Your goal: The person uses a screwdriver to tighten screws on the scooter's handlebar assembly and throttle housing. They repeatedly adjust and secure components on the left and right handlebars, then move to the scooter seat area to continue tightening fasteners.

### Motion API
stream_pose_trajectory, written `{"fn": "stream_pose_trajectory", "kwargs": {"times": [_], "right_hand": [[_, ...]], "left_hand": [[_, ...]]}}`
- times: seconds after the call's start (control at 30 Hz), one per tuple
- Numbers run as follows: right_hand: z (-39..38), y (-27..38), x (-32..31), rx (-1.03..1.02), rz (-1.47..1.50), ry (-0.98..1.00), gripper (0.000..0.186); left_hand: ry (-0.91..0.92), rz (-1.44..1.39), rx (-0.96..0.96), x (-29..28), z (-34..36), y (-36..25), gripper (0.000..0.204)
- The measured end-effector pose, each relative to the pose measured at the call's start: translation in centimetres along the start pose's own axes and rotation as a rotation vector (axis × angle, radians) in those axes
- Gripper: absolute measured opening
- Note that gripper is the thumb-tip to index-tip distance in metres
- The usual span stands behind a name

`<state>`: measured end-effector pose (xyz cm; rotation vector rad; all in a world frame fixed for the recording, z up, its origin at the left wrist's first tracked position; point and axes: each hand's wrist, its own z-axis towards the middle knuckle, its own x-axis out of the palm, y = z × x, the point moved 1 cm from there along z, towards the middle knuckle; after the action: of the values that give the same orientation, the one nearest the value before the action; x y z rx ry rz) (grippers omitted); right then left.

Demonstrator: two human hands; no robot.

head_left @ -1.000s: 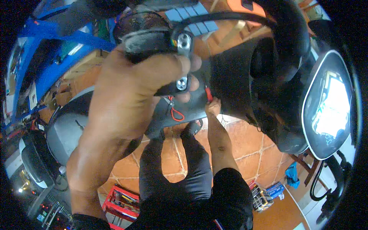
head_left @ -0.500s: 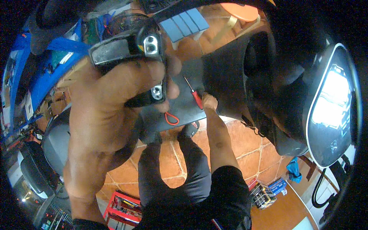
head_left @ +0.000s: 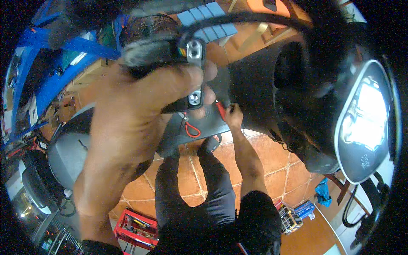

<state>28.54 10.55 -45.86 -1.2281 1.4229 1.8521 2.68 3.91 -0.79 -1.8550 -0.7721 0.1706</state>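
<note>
My left hand (head_left: 140, 100) grips a black, scuffed housing (head_left: 148, 53) with two shiny metal bolt fittings (head_left: 194, 50), one above the other, and a cable arching from its top. Its fingers wrap round it. Lower and further right, my right hand (head_left: 234, 116) is closed on a red-handled screwdriver (head_left: 221, 109), whose tip is hidden behind the left fingers. Below the housing, a red cord loop (head_left: 192, 130) with a metal clip (head_left: 185, 118) is seen over the dark scooter floorboard (head_left: 206, 127).
A scooter mirror (head_left: 361, 127) and dark front body (head_left: 293, 110) are on the right, a seat (head_left: 70, 153) on the left. Blue bench frames (head_left: 55, 44), an orange stool (head_left: 265, 12), a red tool trolley (head_left: 134, 229) and small boxes (head_left: 293, 214) stand around on the tiled floor (head_left: 276, 161).
My left hand and the housing moved left, then back right and up over the last second. The screwdriver shifted slightly, and its tip is now behind the left fingers.
</note>
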Motion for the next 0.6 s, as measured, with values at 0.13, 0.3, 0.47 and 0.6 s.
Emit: {"fn": "stream_pose_trajectory", "kwargs": {"times": [0.13,0.3,0.47,0.6], "right_hand": [[0.0,12.5,-12.7,0.13,0.635,0.18,0.011],[3.6,28.2,-30.9,-0.113,0.869,0.143,0.008],[7.7,33.9,-33.5,-0.121,0.88,0.196,0.012],[7.7,35.4,-34.6,-0.1,0.824,0.187,0.014]], "left_hand": [[-0.005,-0.134,0.055,-0.7,-0.2,0.2,0.024],[-0.059,-0.135,0.179,-0.1,0.3,0.7,0.021],[-0.123,0.049,0.373,-0.5,0.9,0.9,0.022],[-0.117,0.062,0.367,-0.3,0.0,-0.3,0.023]]}}
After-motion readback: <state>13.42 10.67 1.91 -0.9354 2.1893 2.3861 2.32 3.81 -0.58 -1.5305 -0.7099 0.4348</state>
